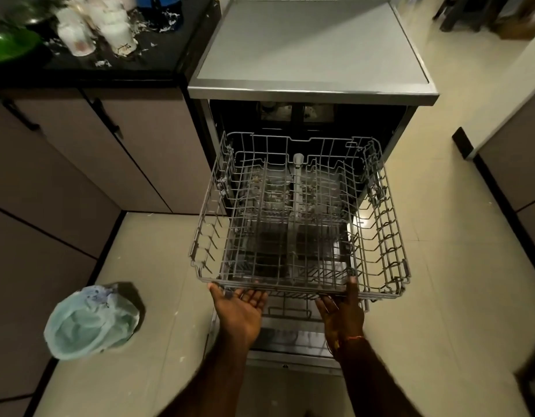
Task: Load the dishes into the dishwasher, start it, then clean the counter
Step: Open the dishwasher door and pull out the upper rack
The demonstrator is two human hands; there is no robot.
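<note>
While my left hand (240, 308) cups under the rack (299, 212) palm-up, my right hand (343, 308) grips its front rail — thumb over, fingers beneath.

Rack (299, 212) before dishwasher (313, 55)

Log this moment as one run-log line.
step: loading | rack: out, empty | hands: left, right under rack front | cups: on counter
</note>
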